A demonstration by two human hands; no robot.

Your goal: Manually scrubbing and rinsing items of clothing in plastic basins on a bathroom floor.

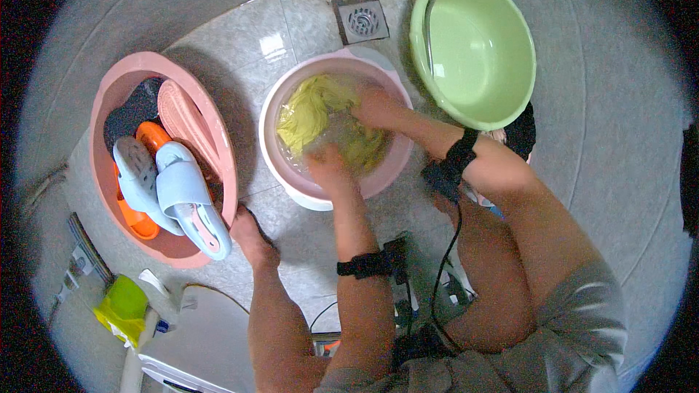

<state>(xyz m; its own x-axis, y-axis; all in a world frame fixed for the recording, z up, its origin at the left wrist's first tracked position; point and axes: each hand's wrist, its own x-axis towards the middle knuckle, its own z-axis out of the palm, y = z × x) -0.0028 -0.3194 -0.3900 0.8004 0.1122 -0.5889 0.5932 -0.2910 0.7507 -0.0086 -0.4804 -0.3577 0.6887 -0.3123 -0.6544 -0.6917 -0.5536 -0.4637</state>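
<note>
1. Both hands are down in the pink basin (291, 182) on the tiled floor (240, 36). The left hand (328, 167) sits at the near rim and the right hand (375, 107) at the far side, both on the yellow cloth (309, 109) lying in the water.
2. The left fingers are under water and cloth, so I cannot tell how far they are curled. The right fingers look bent onto the cloth, but a firm grip is not clear.
3. Splash risk: the water stands fairly high, so hard rubbing could slop it over the near rim onto the floor.
4. The black wrist bands (368, 265) and their cable (445, 262) hang close to the basin. The right one is nearest the rim and could get wet if that arm dips.
5. A bare foot (251, 236) rests on the tiles just beside the basin, so wet tiles there could be slippery.
6. The green basin (473, 51) stands just beside the pink one, and a swinging elbow could knock it.
7. The tub of slippers (164, 167) stands to the left, near enough to catch splashes.
</note>
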